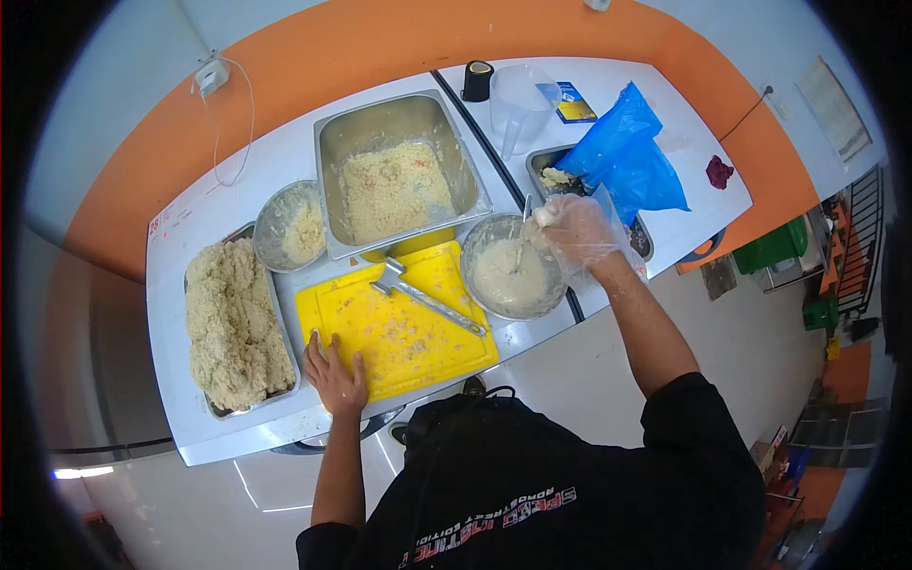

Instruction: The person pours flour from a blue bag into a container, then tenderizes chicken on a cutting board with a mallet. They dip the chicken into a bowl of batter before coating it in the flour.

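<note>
My left hand point(334, 378) lies with fingers spread at the left edge of a yellow cutting board point(328, 304), which is strewn with pale scraps. On that board rests a metal meat mallet point(432, 304). My right hand point(576, 230), in a clear plastic glove, is above the right rim of a metal bowl point(472, 249) of whitish batter point(503, 280). Its fingers are closed and smeared with batter; what they hold, if anything, I cannot make out. A streak of batter hangs from near the fingers into the bowl.
Behind the board stands a deep metal pan point(328, 142) with pale crumbs. Left are a smaller bowl point(271, 214) and a tray heaped with crumb-coated pieces point(233, 323). A blue plastic bag point(627, 152), a clear pitcher point(522, 100) and a metal tray point(537, 161) are at right.
</note>
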### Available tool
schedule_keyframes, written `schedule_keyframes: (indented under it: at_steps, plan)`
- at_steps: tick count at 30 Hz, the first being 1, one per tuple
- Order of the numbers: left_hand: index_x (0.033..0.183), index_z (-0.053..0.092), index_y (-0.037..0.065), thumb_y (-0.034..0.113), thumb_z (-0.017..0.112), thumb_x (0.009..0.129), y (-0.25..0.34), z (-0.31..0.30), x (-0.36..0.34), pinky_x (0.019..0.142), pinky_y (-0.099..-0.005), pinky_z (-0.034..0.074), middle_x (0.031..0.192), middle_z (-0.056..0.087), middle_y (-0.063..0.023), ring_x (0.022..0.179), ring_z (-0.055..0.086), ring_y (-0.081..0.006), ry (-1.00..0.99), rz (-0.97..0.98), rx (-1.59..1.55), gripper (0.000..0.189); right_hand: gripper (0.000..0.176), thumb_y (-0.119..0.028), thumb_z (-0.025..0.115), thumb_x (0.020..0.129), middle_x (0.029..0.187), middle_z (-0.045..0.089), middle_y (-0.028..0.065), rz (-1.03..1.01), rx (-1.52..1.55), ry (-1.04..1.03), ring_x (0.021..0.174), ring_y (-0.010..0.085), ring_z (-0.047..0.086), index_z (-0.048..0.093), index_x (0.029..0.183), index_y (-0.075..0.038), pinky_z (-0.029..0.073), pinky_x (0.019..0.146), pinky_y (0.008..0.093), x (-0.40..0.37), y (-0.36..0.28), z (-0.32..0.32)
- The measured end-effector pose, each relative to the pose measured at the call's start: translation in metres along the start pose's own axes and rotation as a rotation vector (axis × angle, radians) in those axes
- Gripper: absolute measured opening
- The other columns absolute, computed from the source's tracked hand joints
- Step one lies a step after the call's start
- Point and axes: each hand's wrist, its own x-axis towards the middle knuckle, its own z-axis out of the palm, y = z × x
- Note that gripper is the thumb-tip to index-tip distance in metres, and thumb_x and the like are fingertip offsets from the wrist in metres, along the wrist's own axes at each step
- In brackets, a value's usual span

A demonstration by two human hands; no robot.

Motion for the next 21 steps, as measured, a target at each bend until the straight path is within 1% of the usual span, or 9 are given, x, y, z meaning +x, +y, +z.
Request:
schedule_keyframes:
  at_steps: [2, 4, 8, 10, 11, 14, 15, 19, 21]
  plan:
    - [0.131, 0.054, 0.006, 0.042, 0.053, 0.095, 0.001, -0.001, 0.000, 0.115, -0.0562, 0.021, 0.154, 0.032, -0.0175, 0.140, 0.026, -0.0426, 0.013, 0.018, -0.008, 0.051, 0.033, -0.026, 0.073, 0.076, 0.088, 0.070, 0.0229, -0.010, 0.040, 0.001, 0.084, 0.0407, 0.067, 0.071, 0.096, 0.000, 0.052, 0.078, 0.0436, 0.000, 0.000, -0.006]
    - [0.130, 0.054, 0.006, 0.042, 0.053, 0.095, 0.001, -0.001, 0.000, 0.115, -0.0563, 0.021, 0.154, 0.032, -0.0178, 0.140, 0.026, -0.0428, 0.006, 0.010, 0.001, 0.051, 0.026, -0.019, 0.071, 0.076, 0.082, 0.069, 0.0146, -0.114, 0.220, -0.044, 0.073, 0.0240, 0.064, 0.070, 0.092, 0.001, 0.051, 0.073, 0.0365, 0.005, 0.009, -0.012]
    - [0.132, 0.054, 0.006, 0.041, 0.058, 0.092, -0.001, -0.002, 0.001, 0.114, -0.0557, 0.022, 0.154, 0.031, -0.0188, 0.140, 0.026, -0.0418, -0.013, 0.011, -0.013, 0.053, 0.029, -0.022, 0.073, 0.076, 0.079, 0.070, 0.0128, -0.188, 0.383, -0.062, 0.072, 0.0263, 0.064, 0.070, 0.094, 0.001, 0.051, 0.071, 0.0370, 0.021, -0.005, -0.028]
    - [0.132, 0.054, 0.006, 0.043, 0.056, 0.092, 0.000, -0.003, 0.002, 0.114, -0.0558, 0.022, 0.154, 0.031, -0.0188, 0.139, 0.027, -0.0421, -0.003, 0.003, 0.003, 0.054, 0.023, -0.018, 0.071, 0.080, 0.083, 0.069, 0.0051, -0.048, 0.647, -0.222, 0.076, 0.0134, 0.061, 0.071, 0.092, 0.001, 0.050, 0.072, 0.0313, 0.027, -0.032, -0.047]
    - [0.132, 0.054, 0.005, 0.045, 0.055, 0.093, -0.001, -0.004, 0.002, 0.114, -0.0557, 0.022, 0.154, 0.031, -0.0189, 0.139, 0.028, -0.0423, -0.005, 0.009, 0.002, 0.055, 0.019, -0.014, 0.069, 0.083, 0.090, 0.069, 0.0023, -0.091, 0.796, -0.275, 0.081, 0.0076, 0.058, 0.071, 0.094, 0.000, 0.049, 0.075, 0.0278, 0.032, -0.048, -0.052]
    - [0.132, 0.054, 0.005, 0.048, 0.052, 0.094, -0.001, -0.004, 0.003, 0.114, -0.0560, 0.022, 0.154, 0.031, -0.0193, 0.139, 0.028, -0.0429, 0.000, 0.011, -0.007, 0.057, 0.018, -0.012, 0.068, 0.084, 0.093, 0.070, 0.0030, -0.196, 0.824, -0.291, 0.082, 0.0085, 0.059, 0.071, 0.098, 0.000, 0.049, 0.077, 0.0271, 0.066, -0.075, -0.045]
    - [0.132, 0.054, 0.005, 0.049, 0.052, 0.094, -0.001, -0.004, 0.003, 0.114, -0.0561, 0.022, 0.154, 0.031, -0.0196, 0.139, 0.028, -0.0429, -0.012, 0.005, -0.006, 0.058, 0.019, -0.014, 0.068, 0.085, 0.088, 0.069, 0.0041, -0.210, 0.859, -0.285, 0.079, 0.0098, 0.059, 0.070, 0.098, 0.000, 0.048, 0.074, 0.0284, 0.071, -0.097, -0.041]
    - [0.131, 0.055, 0.005, 0.049, 0.052, 0.094, -0.002, -0.004, 0.005, 0.114, -0.0573, 0.021, 0.153, 0.032, -0.0205, 0.139, 0.028, -0.0439, -0.019, -0.002, -0.020, 0.057, 0.018, -0.016, 0.067, 0.086, 0.084, 0.068, 0.0065, -0.298, 0.760, -0.342, 0.077, 0.0121, 0.059, 0.069, 0.094, 0.000, 0.047, 0.071, 0.0299, 0.137, -0.124, 0.031]
    - [0.130, 0.055, 0.005, 0.047, 0.054, 0.093, -0.002, -0.004, 0.005, 0.114, -0.0585, 0.021, 0.153, 0.033, -0.0210, 0.139, 0.027, -0.0451, -0.028, -0.007, -0.040, 0.055, 0.022, -0.028, 0.068, 0.091, 0.089, 0.068, 0.0020, -0.094, 0.745, -0.450, 0.079, 0.0106, 0.060, 0.070, 0.098, -0.008, 0.049, 0.071, 0.0297, 0.153, -0.144, 0.063]
